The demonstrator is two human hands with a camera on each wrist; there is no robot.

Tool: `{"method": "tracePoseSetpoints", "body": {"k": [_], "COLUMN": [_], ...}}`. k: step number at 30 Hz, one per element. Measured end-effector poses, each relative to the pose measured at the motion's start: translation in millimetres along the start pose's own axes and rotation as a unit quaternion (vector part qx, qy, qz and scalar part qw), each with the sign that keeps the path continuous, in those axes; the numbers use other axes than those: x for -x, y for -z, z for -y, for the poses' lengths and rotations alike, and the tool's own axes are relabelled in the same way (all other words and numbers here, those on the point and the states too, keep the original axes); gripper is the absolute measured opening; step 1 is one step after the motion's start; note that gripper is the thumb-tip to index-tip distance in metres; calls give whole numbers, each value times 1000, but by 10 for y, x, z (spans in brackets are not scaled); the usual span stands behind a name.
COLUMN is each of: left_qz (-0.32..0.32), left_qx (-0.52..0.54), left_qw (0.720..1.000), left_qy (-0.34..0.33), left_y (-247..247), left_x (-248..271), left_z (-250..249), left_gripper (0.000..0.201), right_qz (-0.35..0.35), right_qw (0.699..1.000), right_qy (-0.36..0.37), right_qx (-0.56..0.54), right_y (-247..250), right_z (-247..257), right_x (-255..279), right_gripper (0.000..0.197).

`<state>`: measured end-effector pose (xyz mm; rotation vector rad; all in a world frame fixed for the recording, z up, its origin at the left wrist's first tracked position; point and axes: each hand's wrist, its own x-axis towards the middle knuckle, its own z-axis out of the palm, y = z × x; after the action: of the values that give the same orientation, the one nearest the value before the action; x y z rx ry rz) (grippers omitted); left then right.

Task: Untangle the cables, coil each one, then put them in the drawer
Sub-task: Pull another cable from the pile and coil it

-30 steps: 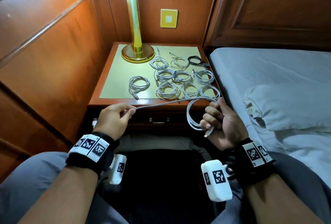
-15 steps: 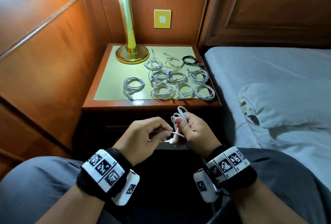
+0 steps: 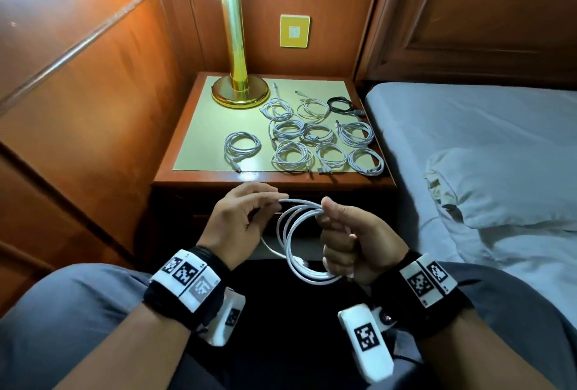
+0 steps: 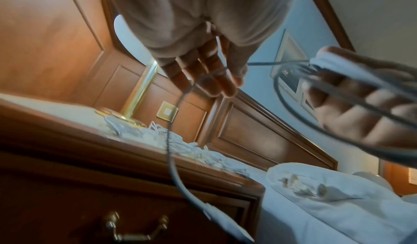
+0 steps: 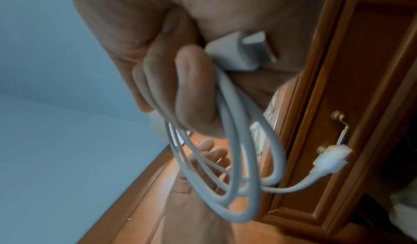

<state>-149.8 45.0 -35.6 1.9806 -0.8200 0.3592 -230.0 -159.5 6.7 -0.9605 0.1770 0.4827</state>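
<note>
Right hand (image 3: 349, 243) clenches cable (image 3: 296, 233) loops | left hand (image 3: 243, 218) pinches free strand | cable held in front of nightstand (image 3: 187, 180), below its coils (image 3: 293, 155) | step: coiling | next: wrap remaining tail, then place.

The white cable (image 3: 292, 233) in my hands looks like smooth matt plastic, and its plug (image 5: 242, 51) has a dull grey metal tip. The nightstand (image 3: 199, 182) before me is reddish polished wood with a glossy sheen along its front edge; its tabletop carries a flat, matt, pale yellow mat (image 3: 199, 127). At the back left corner, the lamp base (image 3: 240, 94) is shiny gold-coloured metal, mirror smooth. The drawer handle (image 4: 133, 230) looks like brass, somewhat dulled. The wall panels (image 3: 93, 77) are varnished wood with a soft gloss. The bed sheet (image 3: 468, 127) and pillow (image 3: 505, 183) are matt cloth, lightly creased. My wrist bands (image 3: 184, 280) are black fabric.
</note>
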Motion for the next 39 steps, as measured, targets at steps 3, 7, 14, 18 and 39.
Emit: {"method": "tracePoseSetpoints", "body": {"k": [3,7,14,18,39], "left_qz": [-8,-11,-24,69,98], "left_qx": [94,247,449,387,165], "left_qw": [986,930,824,866,923], "left_qy": [135,273,344,310,333], "left_y": [-132,-160,-188,-245,-111], "left_x": [37,17,42,97,21], "left_z": [-60,-116,-155,-168,-50], "left_gripper": [21,13,31,42,41], "right_qz": [3,-24,-125,-136,-282], "right_qw": [1000,998,982,976,834], "right_qy": [12,52,137,163,309], "right_qx": [-12,3,27,55,361], "right_y": [-12,-31,-10,-41,204], "right_z": [-37,-89,-161,-232,-199], "right_x": [-25,-78,-184,-205,-341], "right_gripper": [41,42,43,42,35]}}
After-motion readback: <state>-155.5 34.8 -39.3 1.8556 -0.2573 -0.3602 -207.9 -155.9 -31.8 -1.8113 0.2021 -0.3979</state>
